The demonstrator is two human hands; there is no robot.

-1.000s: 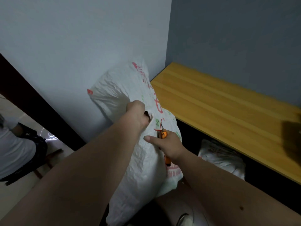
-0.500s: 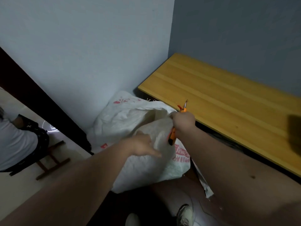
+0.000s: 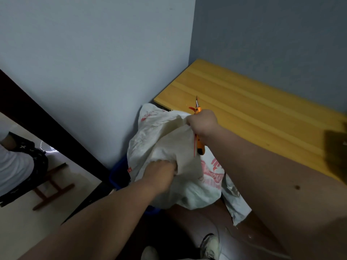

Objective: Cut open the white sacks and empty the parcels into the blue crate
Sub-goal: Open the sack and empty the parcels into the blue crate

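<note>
A white woven sack [image 3: 169, 139] with red print lies slumped over the blue crate [image 3: 118, 175], of which only a dark blue rim shows at the sack's left. My left hand [image 3: 159, 175] grips a fold of the sack's cloth low down. Higher up, at the sack's top edge, my right hand [image 3: 202, 122] grips the cloth together with an orange utility knife [image 3: 199, 145], whose blade tip points up past the knuckles. No parcels are visible.
A yellow wooden tabletop [image 3: 253, 113] runs along the right beside the grey wall. Another white sack [image 3: 234, 199] lies under its edge. My shoes [image 3: 208, 246] show at the bottom. At far left a person [image 3: 16, 166] sits on a wooden stool [image 3: 50, 186].
The sack came down from shoulder height onto the crate. My left hand went from open on the sack to gripping a fold. My right hand rose with the knife along the top edge.
</note>
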